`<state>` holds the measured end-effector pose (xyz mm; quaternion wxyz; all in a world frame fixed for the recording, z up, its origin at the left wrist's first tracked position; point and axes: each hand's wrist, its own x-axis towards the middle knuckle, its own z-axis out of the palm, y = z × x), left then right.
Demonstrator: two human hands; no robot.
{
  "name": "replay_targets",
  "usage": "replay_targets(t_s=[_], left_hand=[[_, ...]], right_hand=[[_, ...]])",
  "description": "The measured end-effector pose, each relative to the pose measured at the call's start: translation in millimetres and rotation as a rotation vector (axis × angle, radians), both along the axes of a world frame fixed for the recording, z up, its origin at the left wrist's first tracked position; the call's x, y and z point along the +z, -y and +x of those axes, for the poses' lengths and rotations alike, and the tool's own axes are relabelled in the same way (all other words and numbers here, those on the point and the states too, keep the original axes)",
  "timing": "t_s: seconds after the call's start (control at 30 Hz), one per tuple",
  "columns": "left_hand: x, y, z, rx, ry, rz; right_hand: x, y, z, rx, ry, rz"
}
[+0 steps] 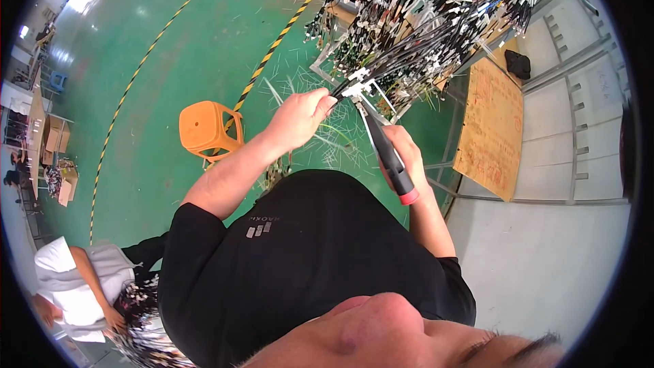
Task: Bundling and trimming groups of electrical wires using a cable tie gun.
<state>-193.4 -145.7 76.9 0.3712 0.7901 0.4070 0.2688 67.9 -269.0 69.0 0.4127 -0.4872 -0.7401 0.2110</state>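
Observation:
A bundle of black cables [409,49] with white connectors runs down from the big heap to my left hand [298,120]. The fingers of that hand are closed around the bundle's near end. My right hand [407,153] grips a black cable tie gun [386,149] with a red end cap. Its narrow nose touches or nearly touches the bundle, just right of my left fingers. White connectors [355,83] and thin white strips cluster at that spot. Exactly how the nose meets the cables is too small to tell.
A large heap of wire harnesses [436,0] lies on a rack ahead. An orange stool [199,128] stands at left on the green floor, which is littered with white strips. A wooden board [492,129] leans at right. Another person [88,279] handles cables at lower left.

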Motion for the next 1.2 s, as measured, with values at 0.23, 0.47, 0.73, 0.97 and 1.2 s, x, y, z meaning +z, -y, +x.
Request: replay_targets(t_s=[0.23, 0.47, 0.73, 0.97, 1.2], left_hand=[[-3.3, 14.9, 8.9, 0.163, -0.121, 0.459], [-3.7, 6.0, 0.0, 0.058, -0.12, 0.61], [4.6, 0.8, -6.0, -0.077, -0.037, 0.605], [16.4, -14.4, -6.3, -0.055, 0.141, -0.344], [11.5, -35.4, -18.5, -0.144, 0.466, -0.855]], right_hand=[[0.2, 14.8, -21.6, -0.026, -0.011, 0.006], [-2.2, 9.0, -16.5, 0.027, -0.07, 0.002], [-27.8, 5.9, -4.4, -0.058, 0.046, -0.11], [-18.3, -4.3, -2.5, -0.138, 0.174, 0.178], [-32.4, -1.5, 7.3, -0.168, -0.159, 0.091]])
